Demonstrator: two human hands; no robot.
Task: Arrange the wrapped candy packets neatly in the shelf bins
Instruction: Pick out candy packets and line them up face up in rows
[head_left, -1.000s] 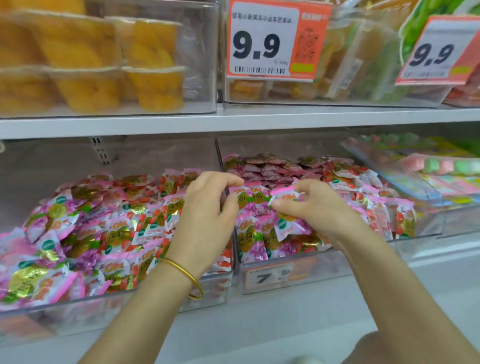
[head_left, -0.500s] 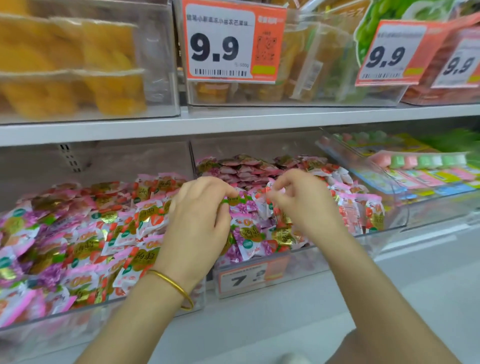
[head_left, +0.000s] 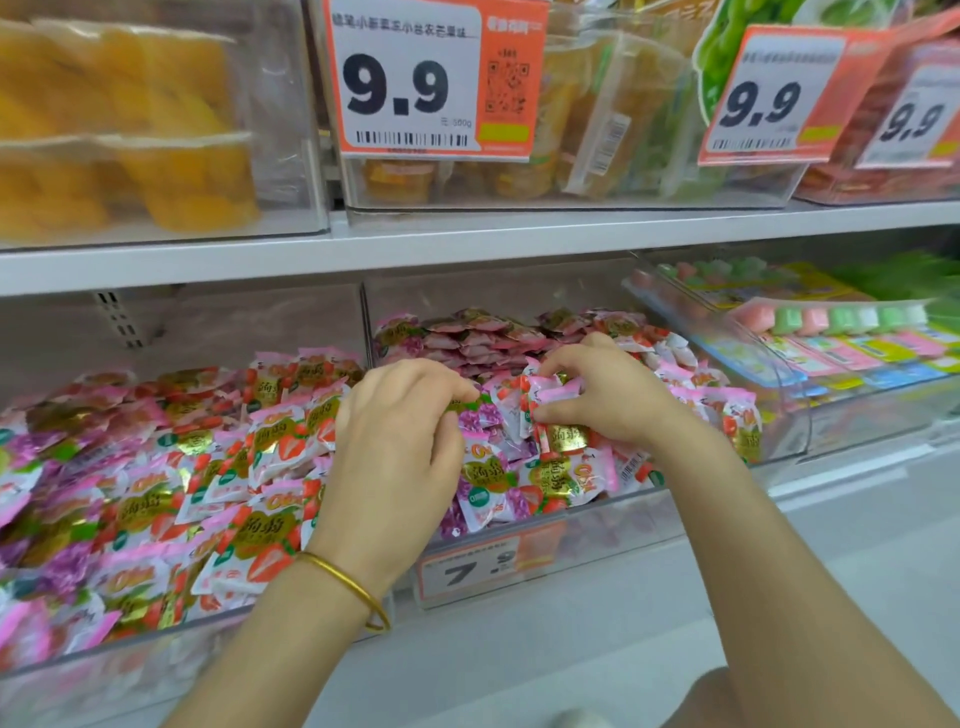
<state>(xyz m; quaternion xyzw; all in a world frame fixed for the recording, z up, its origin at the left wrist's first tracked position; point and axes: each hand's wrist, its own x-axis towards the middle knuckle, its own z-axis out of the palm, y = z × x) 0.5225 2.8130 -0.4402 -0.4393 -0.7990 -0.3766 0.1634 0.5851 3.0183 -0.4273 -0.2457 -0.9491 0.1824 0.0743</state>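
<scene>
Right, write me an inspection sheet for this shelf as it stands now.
Surface: white lower shelf carries clear bins.
Job's things: candy packets heaped loosely in the left bin and middle bin; a flatter stacked row at the middle bin's back.
Clutter: nothing seen.
Grips: left grip pinches a purple packet over the middle bin; right grip pinches a pink packet beside it.
Cables: nothing seen.
Surroundings: upper shelf holds yellow tubs and 9.9 price tags; pastel sweets in the right-hand bin.
</scene>
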